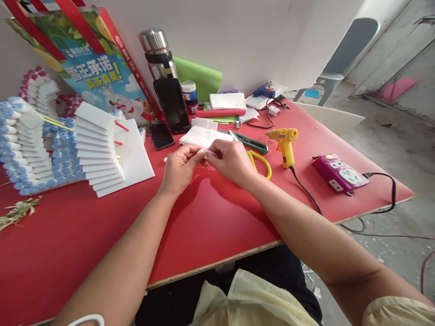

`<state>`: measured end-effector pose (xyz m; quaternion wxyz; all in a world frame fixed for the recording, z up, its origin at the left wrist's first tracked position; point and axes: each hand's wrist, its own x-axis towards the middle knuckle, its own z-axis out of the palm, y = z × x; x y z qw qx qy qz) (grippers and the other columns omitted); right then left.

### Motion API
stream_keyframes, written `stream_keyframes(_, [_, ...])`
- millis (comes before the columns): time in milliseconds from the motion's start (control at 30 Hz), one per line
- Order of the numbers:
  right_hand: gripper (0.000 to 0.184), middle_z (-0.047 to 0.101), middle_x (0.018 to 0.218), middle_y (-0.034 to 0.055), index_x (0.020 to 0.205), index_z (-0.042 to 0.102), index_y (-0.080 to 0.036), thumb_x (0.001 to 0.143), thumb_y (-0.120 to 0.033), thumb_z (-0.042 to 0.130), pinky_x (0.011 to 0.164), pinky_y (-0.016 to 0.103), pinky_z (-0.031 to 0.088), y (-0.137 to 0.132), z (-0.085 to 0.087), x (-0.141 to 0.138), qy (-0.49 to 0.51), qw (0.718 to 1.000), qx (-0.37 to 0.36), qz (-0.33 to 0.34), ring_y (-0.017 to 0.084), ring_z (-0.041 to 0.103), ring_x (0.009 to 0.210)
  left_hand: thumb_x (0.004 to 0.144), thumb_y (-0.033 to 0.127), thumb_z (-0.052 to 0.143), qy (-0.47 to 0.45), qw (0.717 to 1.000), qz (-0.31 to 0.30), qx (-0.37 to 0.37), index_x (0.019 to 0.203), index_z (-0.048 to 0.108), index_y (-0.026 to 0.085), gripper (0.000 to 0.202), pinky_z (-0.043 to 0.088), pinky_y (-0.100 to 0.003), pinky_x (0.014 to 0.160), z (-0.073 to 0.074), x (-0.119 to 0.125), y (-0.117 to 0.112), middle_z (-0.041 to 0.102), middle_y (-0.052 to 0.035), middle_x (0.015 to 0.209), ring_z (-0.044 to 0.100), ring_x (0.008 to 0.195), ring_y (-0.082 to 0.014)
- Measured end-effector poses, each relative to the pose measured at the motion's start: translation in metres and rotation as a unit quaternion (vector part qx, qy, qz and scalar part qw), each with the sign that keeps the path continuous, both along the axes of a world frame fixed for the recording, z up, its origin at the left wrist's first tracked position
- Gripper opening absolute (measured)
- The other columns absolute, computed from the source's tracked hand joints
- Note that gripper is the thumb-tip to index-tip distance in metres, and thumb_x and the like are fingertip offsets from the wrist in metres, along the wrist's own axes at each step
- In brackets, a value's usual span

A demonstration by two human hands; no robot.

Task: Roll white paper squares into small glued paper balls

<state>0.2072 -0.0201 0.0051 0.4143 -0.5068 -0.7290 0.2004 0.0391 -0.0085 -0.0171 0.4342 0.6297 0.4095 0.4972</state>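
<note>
Both my hands meet over the middle of the red table (210, 213). My left hand (180, 165) and my right hand (231, 160) are closed in a pinch on a small rolled white paper piece (203, 152) held between them. Just beyond the hands lies a stack of white paper sheets (202, 135). Yellow-handled scissors (263, 162) lie right beside my right hand.
A yellow glue gun (284, 141) stands at the right, its cord running to a purple power strip (340, 173). At the left stands a white stepped paper model with blue rolls (61, 149). A phone (171, 105), a steel flask (157, 53) and a green cutter (253, 143) stand behind.
</note>
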Motion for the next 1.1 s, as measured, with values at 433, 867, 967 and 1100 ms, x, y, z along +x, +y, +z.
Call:
stream_keyframes(433, [0.018, 0.057, 0.065, -0.0013, 0.069, 0.058, -0.017, 0.085, -0.023, 0.056, 0.057, 0.025, 0.027, 0.0020, -0.0076, 0.0017, -0.027, 0.998, 0.036, 0.036, 0.010, 0.041, 0.059, 0.085, 0.045, 0.071, 0.026, 0.999, -0.021, 0.025, 0.108, 0.075, 0.016, 0.038, 0.057, -0.033, 0.081, 0.0057, -0.0037, -0.0043, 0.075, -0.0081, 0.096, 0.070, 0.080, -0.0197])
stream_keyframes(867, [0.014, 0.062, 0.074, 0.0029, 0.076, 0.062, -0.016, 0.086, -0.015, 0.052, 0.062, 0.025, 0.031, 0.0033, -0.0090, 0.0046, -0.070, 0.991, 0.086, 0.074, 0.012, 0.048, 0.065, 0.084, 0.043, 0.072, 0.074, 0.995, 0.012, 0.062, 0.094, 0.073, 0.018, 0.027, 0.053, -0.028, 0.068, 0.0022, -0.0047, -0.0066, 0.069, -0.0022, 0.071, 0.065, 0.064, -0.0154])
stream_keyframes(967, [0.013, 0.064, 0.077, 0.0044, 0.078, 0.063, -0.015, 0.086, -0.015, 0.054, 0.063, 0.026, 0.034, 0.0023, -0.0084, 0.0044, -0.070, 0.990, 0.092, 0.077, 0.013, 0.051, 0.067, 0.083, 0.044, 0.073, 0.085, 0.992, 0.027, 0.085, 0.092, 0.074, 0.019, 0.027, 0.054, -0.028, 0.072, 0.0018, -0.0049, -0.0065, 0.071, -0.0027, 0.074, 0.067, 0.069, -0.0166])
stream_keyframes(1100, [0.015, 0.064, 0.072, 0.0024, 0.081, 0.064, -0.017, 0.090, -0.028, 0.059, 0.060, 0.025, 0.040, 0.0008, -0.0011, 0.0028, 0.053, 0.995, -0.023, 0.084, 0.013, 0.057, 0.061, 0.082, 0.045, 0.074, 0.086, 0.988, 0.053, 0.120, 0.095, 0.076, 0.019, 0.029, 0.055, -0.028, 0.079, 0.0037, -0.0062, -0.0035, 0.076, -0.0044, 0.090, 0.070, 0.081, -0.0183])
